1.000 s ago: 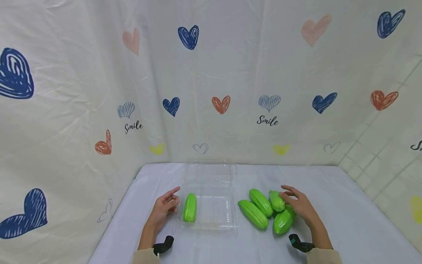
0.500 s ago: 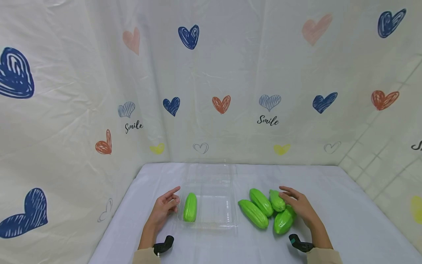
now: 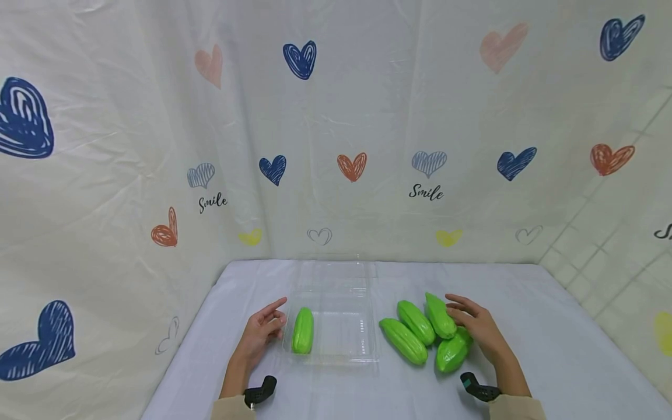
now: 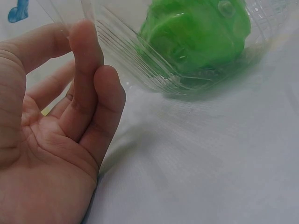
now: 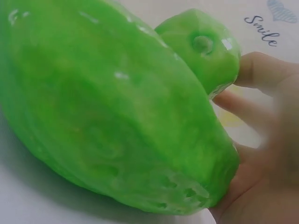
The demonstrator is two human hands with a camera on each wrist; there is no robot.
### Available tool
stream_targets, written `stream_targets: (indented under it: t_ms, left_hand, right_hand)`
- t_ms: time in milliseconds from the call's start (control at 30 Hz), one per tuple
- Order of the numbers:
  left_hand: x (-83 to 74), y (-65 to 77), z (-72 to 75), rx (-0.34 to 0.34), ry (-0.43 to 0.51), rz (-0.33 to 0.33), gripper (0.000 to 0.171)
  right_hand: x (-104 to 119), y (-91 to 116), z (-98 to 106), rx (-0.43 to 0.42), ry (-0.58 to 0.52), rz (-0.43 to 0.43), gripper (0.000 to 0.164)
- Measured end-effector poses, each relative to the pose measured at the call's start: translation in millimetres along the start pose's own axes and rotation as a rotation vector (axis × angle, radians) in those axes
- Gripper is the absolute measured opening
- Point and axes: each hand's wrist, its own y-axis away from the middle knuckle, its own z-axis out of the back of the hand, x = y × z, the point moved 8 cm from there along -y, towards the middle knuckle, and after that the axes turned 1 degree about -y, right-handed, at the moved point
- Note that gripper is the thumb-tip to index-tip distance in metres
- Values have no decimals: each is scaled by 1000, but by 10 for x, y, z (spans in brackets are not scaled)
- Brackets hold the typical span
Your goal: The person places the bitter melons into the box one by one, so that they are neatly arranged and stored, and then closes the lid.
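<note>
A clear plastic box (image 3: 336,357) with its lid folded back stands on the table, one light green cucumber (image 3: 302,331) lying along its left side. My left hand (image 3: 262,326) is beside the left wall, index finger extended and the others loosely bent; in the left wrist view, fingertips (image 4: 86,35) are right at the wall. My right hand (image 3: 479,326) holds the far-right cucumber (image 3: 440,318) of a group, thumb and fingers at its right side. In the right wrist view, a nearer cucumber (image 5: 107,107) hides part of the hand and of the held one (image 5: 203,51).
Two more cucumbers, one outer (image 3: 403,341) and one inner (image 3: 416,322), lie side by side between the box and my right hand. The nearest cucumber (image 3: 452,353) lies under my right hand. A curtain (image 3: 367,116) printed with hearts hangs behind the white-covered table (image 3: 556,361).
Over the last half second the cucumber at my right hand has turned, its far tip moving up and away, so more of it shows. The left hand, the box and the other cucumbers stay put.
</note>
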Motion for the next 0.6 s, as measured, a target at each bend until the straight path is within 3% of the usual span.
stream_targets:
  t_ms: [233, 600]
  left_hand:
    - [31, 9, 13, -17, 15, 30, 59]
    - [24, 0, 10, 3, 17, 15, 55]
  right_hand:
    - [11, -15, 18, -17, -43, 30, 61]
    - [59, 4, 85, -71, -129, 68, 65]
